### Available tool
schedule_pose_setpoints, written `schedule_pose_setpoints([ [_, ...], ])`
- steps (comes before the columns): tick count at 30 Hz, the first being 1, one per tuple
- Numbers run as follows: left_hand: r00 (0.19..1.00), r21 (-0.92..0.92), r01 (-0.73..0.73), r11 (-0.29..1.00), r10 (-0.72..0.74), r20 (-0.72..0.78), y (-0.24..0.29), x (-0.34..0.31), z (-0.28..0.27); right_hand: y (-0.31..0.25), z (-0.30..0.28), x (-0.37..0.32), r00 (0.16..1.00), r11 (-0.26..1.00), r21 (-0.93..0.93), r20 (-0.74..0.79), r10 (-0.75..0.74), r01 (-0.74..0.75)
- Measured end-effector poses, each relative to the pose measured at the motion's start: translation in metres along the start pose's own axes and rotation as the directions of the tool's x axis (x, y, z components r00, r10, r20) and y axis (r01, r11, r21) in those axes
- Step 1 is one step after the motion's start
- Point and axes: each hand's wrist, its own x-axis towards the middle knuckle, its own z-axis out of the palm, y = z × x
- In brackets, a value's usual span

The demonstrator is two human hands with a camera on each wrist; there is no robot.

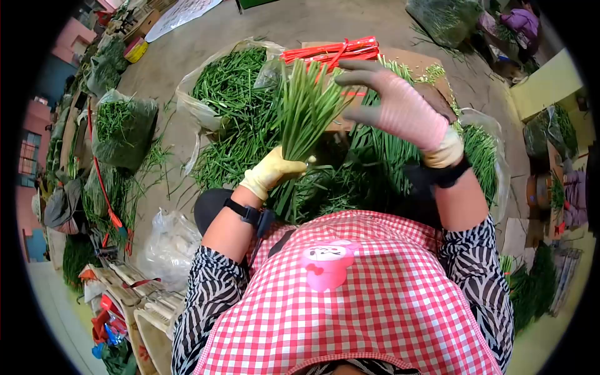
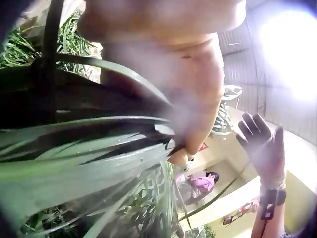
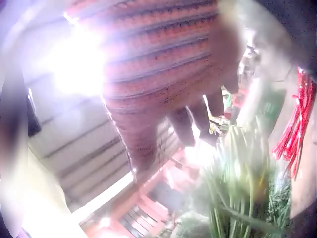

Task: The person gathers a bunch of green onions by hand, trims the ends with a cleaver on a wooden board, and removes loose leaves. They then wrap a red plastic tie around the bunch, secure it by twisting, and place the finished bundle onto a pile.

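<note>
In the head view my left hand (image 1: 274,172), in a pale yellow glove, grips a bunch of green stalks (image 1: 304,119) whose pale ends fan upward. Its leaves (image 2: 84,153) stretch across the left wrist view. My right hand (image 1: 406,109), in a pink glove with grey fingertips, is raised just right of the stalk ends, fingers spread and holding nothing. The right wrist view shows that hand (image 3: 158,69) above and beside the stalk tops (image 3: 237,168). Red ties (image 1: 331,51) lie beyond the bunch.
A plastic bag of cut greens (image 1: 232,81) is at the left front, with more long stalks (image 1: 481,156) at the right. Cardboard (image 1: 415,61) lies under the ties. Bagged greens (image 1: 125,131) stand on the floor at the left; a person in purple (image 1: 522,26) is at the far right.
</note>
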Motion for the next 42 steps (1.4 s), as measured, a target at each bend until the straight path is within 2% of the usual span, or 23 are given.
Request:
schedule_pose_setpoints([
  [3, 0.997, 0.093, 0.048, 0.995, -0.053, 0.055, 0.003, 0.003, 0.002, 0.019, 0.023, 0.024, 0.996, 0.828, -0.56, -0.058, -0.072, 0.028],
  [4, 0.997, 0.061, 0.03, 0.998, -0.033, 0.063, 0.005, 0.001, 0.007, 0.04, 0.034, 0.026, 0.987, 0.808, -0.584, -0.063, -0.145, 0.081],
  [7, 0.998, 0.043, 0.015, 0.999, -0.017, 0.052, 0.008, -0.003, 0.011, 0.035, 0.02, 0.034, 0.981, 0.875, -0.456, 0.021, 0.192, -0.161],
  [8, 0.995, 0.114, 0.072, 0.991, -0.079, 0.063, 0.019, -0.008, 0.012, 0.044, 0.016, 0.03, 0.97, 0.932, -0.331, -0.231, 0.074, -0.149],
  [9, 0.996, 0.112, 0.066, 0.992, -0.071, 0.046, 0.017, -0.007, 0.012, 0.034, 0.004, 0.028, 0.924, 0.959, -0.203, -0.367, 0.11, -0.195],
  [11, 0.998, 0.118, 0.052, 0.992, -0.054, 0.018, 0.014, -0.005, 0.013, 0.027, -0.006, 0.027, 0.959, 0.99, -0.141, -0.281, -0.027, -0.014],
  [12, 0.997, 0.142, 0.072, 0.987, -0.076, 0.027, 0.014, -0.006, 0.012, 0.023, 0.001, 0.028, 0.988, 0.989, -0.145, -0.152, -0.011, -0.011],
  [14, 0.992, 0.195, 0.107, 0.975, -0.119, 0.051, 0.017, -0.004, 0.012, 0.01, 0.024, 0.032, 0.978, 0.838, -0.518, -0.014, -0.207, 0.17],
  [17, 0.993, 0.09, 0.028, 0.996, -0.039, 0.113, 0.014, -0.003, 0.016, 0.017, 0.055, 0.035, 0.989, 0.737, -0.661, 0.09, -0.113, 0.144],
  [20, 0.99, 0.137, 0.085, 0.987, -0.099, 0.102, 0.015, -0.003, 0.014, 0.017, 0.055, 0.042, 0.986, 0.751, -0.65, 0.164, -0.015, 0.119],
  [21, 0.989, 0.167, 0.093, 0.982, -0.11, 0.1, 0.015, -0.004, 0.014, 0.025, 0.059, 0.042, 0.985, 0.745, -0.646, 0.133, -0.109, 0.169],
  [22, 0.99, 0.065, 0.048, 0.997, -0.056, 0.131, 0.001, -0.001, 0.01, 0.03, 0.06, 0.041, 0.981, 0.75, -0.636, 0.166, -0.099, 0.183],
  [26, 0.981, 0.071, 0.036, 0.997, -0.049, 0.186, -0.007, 0.004, 0.009, 0.031, 0.056, 0.049, 0.945, 0.733, -0.647, 0.327, 0.017, 0.211],
  [29, 0.979, 0.003, 0.031, 1.0, -0.031, 0.204, -0.013, 0.008, 0.004, 0.035, 0.04, 0.047, 0.979, 0.799, -0.602, 0.166, 0.12, 0.004],
  [30, 0.979, 0.091, 0.055, 0.994, -0.072, 0.193, -0.002, 0.003, 0.007, 0.046, 0.034, 0.04, 0.995, 0.862, -0.507, -0.072, -0.075, 0.028],
  [33, 0.986, -0.016, 0.039, 0.999, -0.036, 0.162, -0.001, -0.001, 0.012, 0.032, -0.006, 0.031, 0.872, 0.928, -0.09, -0.387, 0.301, -0.36],
  [35, 0.988, 0.0, 0.002, 1.0, -0.002, 0.156, -0.003, 0.001, 0.005, 0.029, -0.036, 0.022, 0.85, 0.908, 0.249, -0.336, 0.407, -0.336],
  [36, 0.99, 0.012, 0.01, 1.0, -0.012, 0.143, 0.001, -0.001, 0.005, 0.023, -0.043, 0.013, 0.877, 0.866, 0.354, -0.196, 0.439, -0.355],
  [37, 0.991, 0.026, 0.018, 0.999, -0.021, 0.13, 0.005, -0.002, 0.004, 0.014, -0.045, 0.004, 0.95, 0.929, 0.205, 0.01, 0.312, -0.307],
  [38, 0.994, 0.036, 0.015, 0.999, -0.019, 0.107, 0.004, -0.001, 0.003, 0.0, -0.047, -0.003, 0.952, 0.974, 0.07, 0.235, 0.195, -0.217],
  [39, 0.994, 0.01, 0.025, 1.0, -0.026, 0.105, 0.006, -0.001, 0.003, -0.009, -0.046, -0.008, 0.882, 0.995, -0.041, 0.46, 0.1, -0.091],
  [41, 0.994, -0.043, 0.047, 0.998, -0.043, 0.104, 0.008, -0.001, 0.003, -0.02, -0.036, -0.008, 0.866, 0.991, -0.137, 0.493, 0.081, -0.015],
  [42, 0.994, -0.02, -0.013, 1.0, 0.015, 0.106, 0.012, -0.002, 0.006, -0.02, -0.028, -0.003, 0.903, 0.99, -0.102, 0.407, 0.135, -0.102],
])
